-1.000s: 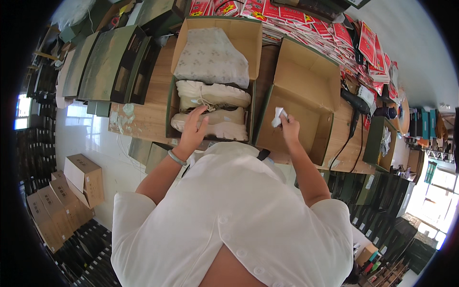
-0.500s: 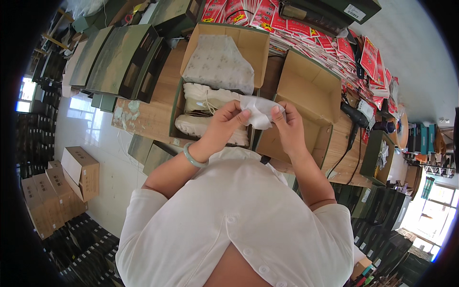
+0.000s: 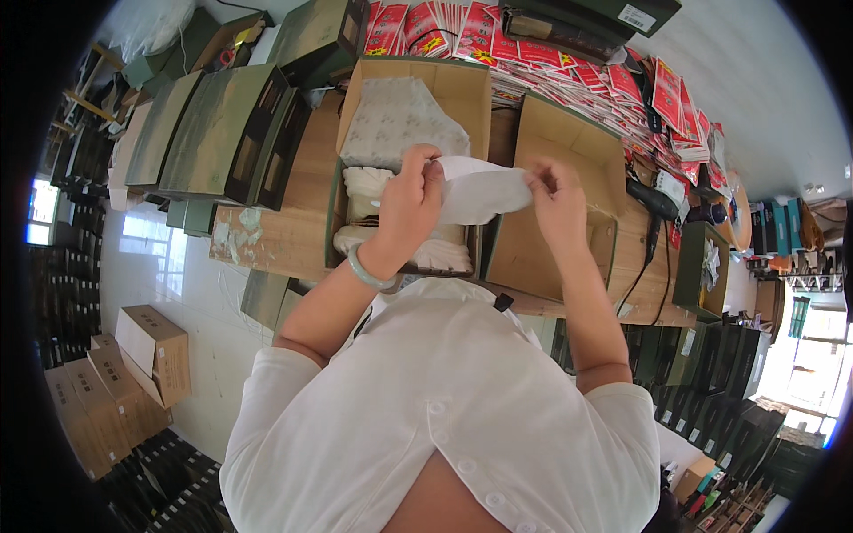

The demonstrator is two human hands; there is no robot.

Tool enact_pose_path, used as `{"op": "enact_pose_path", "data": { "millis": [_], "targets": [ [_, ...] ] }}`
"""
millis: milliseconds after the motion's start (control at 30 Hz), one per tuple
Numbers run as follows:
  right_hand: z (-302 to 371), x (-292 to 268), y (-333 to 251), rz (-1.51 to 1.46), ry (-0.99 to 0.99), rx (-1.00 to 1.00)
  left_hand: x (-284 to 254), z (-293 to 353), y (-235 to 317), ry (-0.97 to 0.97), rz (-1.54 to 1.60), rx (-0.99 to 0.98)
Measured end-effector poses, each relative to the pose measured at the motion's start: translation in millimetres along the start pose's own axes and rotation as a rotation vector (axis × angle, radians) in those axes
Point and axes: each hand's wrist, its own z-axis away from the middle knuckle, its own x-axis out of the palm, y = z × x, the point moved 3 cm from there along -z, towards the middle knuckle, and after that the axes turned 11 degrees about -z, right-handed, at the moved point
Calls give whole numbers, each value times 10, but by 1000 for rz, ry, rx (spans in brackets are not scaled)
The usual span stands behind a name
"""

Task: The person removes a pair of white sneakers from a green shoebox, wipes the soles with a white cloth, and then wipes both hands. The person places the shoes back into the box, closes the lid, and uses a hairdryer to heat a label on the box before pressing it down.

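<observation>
Wrapped white shoes (image 3: 404, 253) in open box (image 3: 413, 80)

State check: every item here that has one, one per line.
Left hand: gripping the white paper.
Right hand: pinching the paper's other end.
White paper: stretched between both hands, above the box.
Open box: lid up, white shoes inside.
Right box: open, looks empty.
Green boxes: closed.
</observation>
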Motion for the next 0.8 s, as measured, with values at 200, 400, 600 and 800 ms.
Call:
{"op": "enact_pose_path", "data": {
  "millis": [200, 400, 600, 800],
  "targets": [
    [705, 843, 336, -1198, 169, 671, 420, -2, 202, -189, -300, 102],
    [725, 1145, 845, -1840, -623, 285, 150, 316, 567, -615, -307, 206],
    [418, 1216, 1, -1689, -347, 329, -6, -83, 487, 167, -178, 234],
    [518, 1244, -157, -1754, -267, 470, 380, 119, 249, -35, -298, 228]
  ]
}}
